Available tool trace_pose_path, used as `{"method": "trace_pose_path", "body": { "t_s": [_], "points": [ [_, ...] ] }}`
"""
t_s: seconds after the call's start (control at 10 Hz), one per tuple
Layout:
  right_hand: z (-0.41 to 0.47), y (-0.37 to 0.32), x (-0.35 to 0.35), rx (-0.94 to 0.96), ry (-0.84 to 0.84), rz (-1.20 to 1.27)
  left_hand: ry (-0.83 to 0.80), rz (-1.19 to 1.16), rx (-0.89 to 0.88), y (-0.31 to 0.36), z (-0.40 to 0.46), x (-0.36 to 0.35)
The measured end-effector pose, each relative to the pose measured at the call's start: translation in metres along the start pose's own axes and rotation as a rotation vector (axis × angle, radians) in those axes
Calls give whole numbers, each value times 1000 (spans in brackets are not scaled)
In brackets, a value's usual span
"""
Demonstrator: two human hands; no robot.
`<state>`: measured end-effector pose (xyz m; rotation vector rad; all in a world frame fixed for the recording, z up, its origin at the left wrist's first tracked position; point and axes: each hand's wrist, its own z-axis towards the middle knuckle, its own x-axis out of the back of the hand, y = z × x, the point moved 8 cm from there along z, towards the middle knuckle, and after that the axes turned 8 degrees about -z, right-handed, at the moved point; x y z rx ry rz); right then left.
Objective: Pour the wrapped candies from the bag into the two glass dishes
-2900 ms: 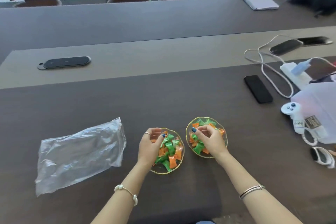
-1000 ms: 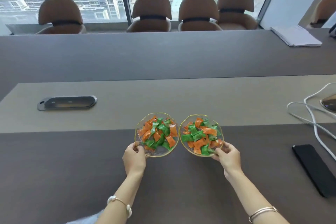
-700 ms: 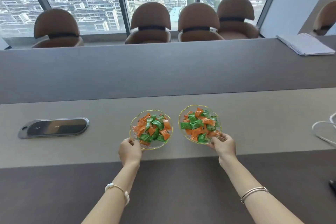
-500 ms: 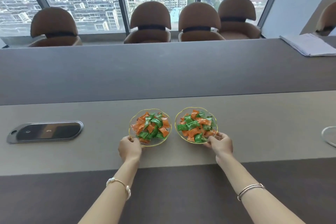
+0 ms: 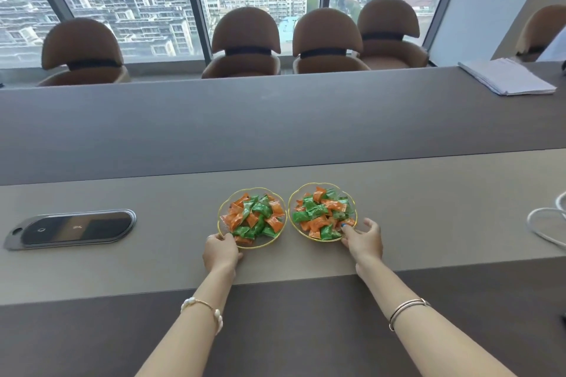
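Two gold-rimmed glass dishes stand side by side on the light strip of the table. The left dish (image 5: 277,240) and the right dish (image 5: 300,230) each hold a heap of orange and green wrapped candies (image 5: 254,217). My left hand (image 5: 221,252) is curled on the near-left rim of the left dish. At the near-right rim of the right dish is my right hand (image 5: 364,239); its thumb tip touches the rim and its fingers are spread beside the dish. The bag is out of view.
A black oval panel (image 5: 70,228) lies flush in the light strip at the left. A white cable (image 5: 545,223) loops at the right edge. A paper stack (image 5: 505,76) sits on the far dark counter, with brown chairs (image 5: 245,40) behind it.
Both hands have slid the dishes away from me, off the dark surface onto the light strip. The bag has left the view. My right fingers have loosened from the rim.
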<state>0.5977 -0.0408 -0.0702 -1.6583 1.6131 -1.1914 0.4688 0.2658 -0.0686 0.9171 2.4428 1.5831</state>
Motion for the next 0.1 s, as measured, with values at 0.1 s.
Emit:
{"method": "trace_pose_path", "body": {
  "t_s": [0.1],
  "points": [
    [-10,-12,2,32,-28,-109,6,84,-31,5,-1,5]
  ]
}}
